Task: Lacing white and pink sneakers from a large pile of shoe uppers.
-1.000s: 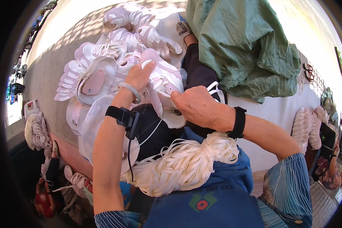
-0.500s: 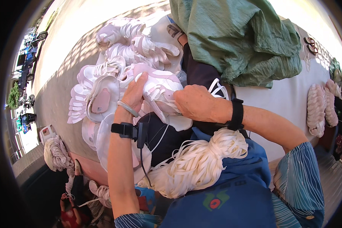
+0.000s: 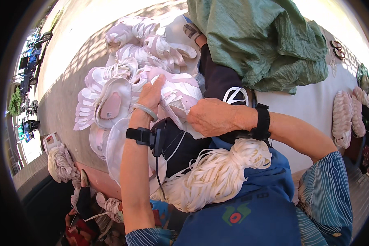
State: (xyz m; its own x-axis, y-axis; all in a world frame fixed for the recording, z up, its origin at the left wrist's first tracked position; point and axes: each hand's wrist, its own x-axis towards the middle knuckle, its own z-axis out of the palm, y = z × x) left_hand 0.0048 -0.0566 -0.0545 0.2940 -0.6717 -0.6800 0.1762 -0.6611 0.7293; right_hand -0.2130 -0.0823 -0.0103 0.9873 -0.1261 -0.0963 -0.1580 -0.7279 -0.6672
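The left hand (image 3: 151, 95) grasps the shoe (image 3: 181, 91); at the shoe's right edge I see the right hand (image 3: 212, 117), fingers clenched, tips hidden. Laces (image 3: 211, 176) lie below the shoe.

The grey concrete ground (image 3: 59, 110) is carrying a tumbled heap of white and pale-pink shoe uppers (image 3: 115, 74), with the uppers overlapping one another. A rumpled green woven sack (image 3: 266, 45) is partly spreading over it to the right. Beyond that, dark sandals (image 3: 337, 50) are lying near a thin white cord (image 3: 333, 68), and bundled pinkish-white uppers (image 3: 341, 119) are resting at the far right.
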